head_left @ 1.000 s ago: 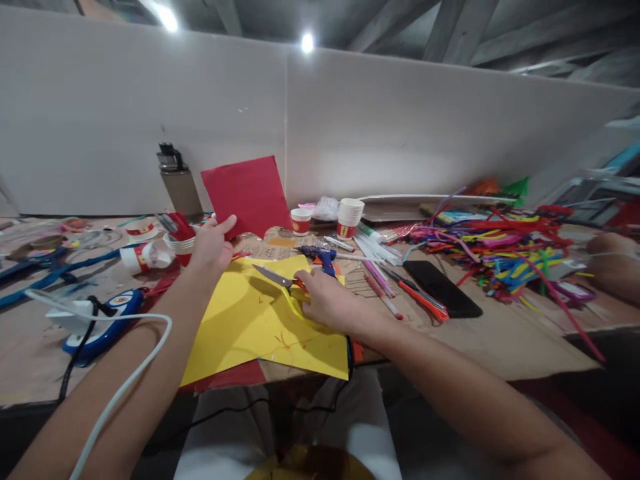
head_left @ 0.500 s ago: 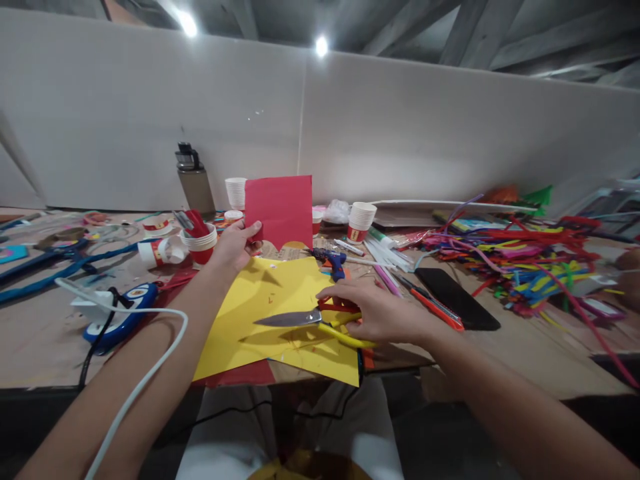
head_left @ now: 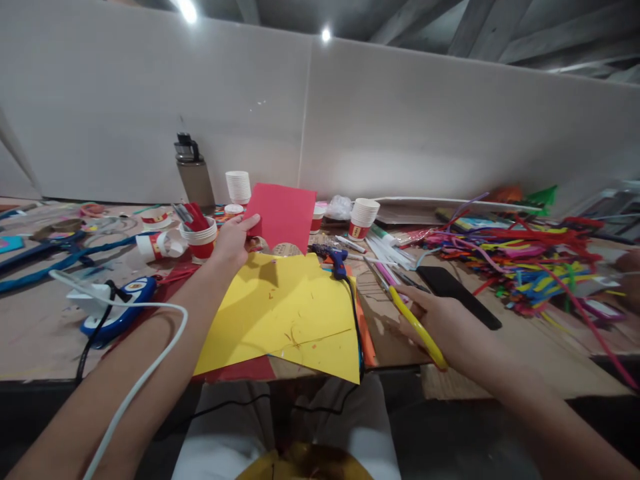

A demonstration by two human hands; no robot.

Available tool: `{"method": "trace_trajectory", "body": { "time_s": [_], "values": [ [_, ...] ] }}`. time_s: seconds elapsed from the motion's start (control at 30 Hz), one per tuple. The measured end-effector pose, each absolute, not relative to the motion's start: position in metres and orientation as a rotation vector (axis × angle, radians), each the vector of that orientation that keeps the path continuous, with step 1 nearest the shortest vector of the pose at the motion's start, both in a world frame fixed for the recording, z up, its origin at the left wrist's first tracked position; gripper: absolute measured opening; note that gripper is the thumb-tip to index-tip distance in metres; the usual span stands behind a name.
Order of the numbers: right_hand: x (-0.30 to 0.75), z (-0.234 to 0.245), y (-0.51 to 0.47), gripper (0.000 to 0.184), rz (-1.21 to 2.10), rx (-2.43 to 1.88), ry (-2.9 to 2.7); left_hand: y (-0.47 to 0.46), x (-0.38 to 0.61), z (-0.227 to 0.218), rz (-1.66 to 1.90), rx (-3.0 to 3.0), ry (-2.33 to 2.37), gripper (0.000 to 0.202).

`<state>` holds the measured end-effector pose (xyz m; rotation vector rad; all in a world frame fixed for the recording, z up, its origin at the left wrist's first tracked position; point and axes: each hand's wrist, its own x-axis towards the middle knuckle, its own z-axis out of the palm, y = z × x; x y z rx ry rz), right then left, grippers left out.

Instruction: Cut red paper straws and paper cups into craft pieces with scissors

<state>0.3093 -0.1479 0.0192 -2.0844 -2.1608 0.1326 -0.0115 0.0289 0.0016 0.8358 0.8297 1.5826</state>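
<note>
White partition panels [head_left: 210, 100] rise behind a cluttered table [head_left: 30, 340], where a yellow sheet [head_left: 280, 307] lies nearest the person. Beyond its far left edge, the left hand [head_left: 234, 241] pinches a red sheet [head_left: 285, 213] by the lower left side, thumb on the face turned toward the person, the sheet standing up and leaning. Well apart on the right, the right hand [head_left: 440, 323] has its fingers curled round the scissors [head_left: 419, 331], though some fingers are hidden behind the handle. Their long axis slants from the yellow loop near the table's front edge, away and leftward to the tips, beside a blue glue gun [head_left: 339, 263]. From the right hand, the red sheet lies to the left and farther off; the left hand is much the nearer. Whether the blades touch the table, I cannot tell.
</note>
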Motion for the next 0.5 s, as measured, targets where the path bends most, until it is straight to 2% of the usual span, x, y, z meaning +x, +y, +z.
{"method": "trace_trajectory", "body": {
  "time_s": [0.27, 0.37, 0.43, 0.5],
  "values": [
    [0.293, 0.015, -0.128, 0.044, -0.262, -2.286, -2.344, 0.033, -0.026, 0.003, 1.472, 0.882, 0.867, 0.010],
    [0.291, 0.016, -0.115, 0.042, -0.271, -2.319, -2.365, 0.030, -0.027, 0.005, 1.320, 0.908, 0.811, 0.012],
    [0.286, 0.021, -0.111, 0.043, -0.258, -2.214, -2.386, 0.028, -0.027, 0.006, 1.261, 0.923, 0.799, 0.015],
    [0.273, 0.027, -0.106, 0.040, -0.236, -1.933, -2.399, 0.029, -0.028, 0.007, 1.339, 0.897, 0.801, 0.017]
  ]
}}
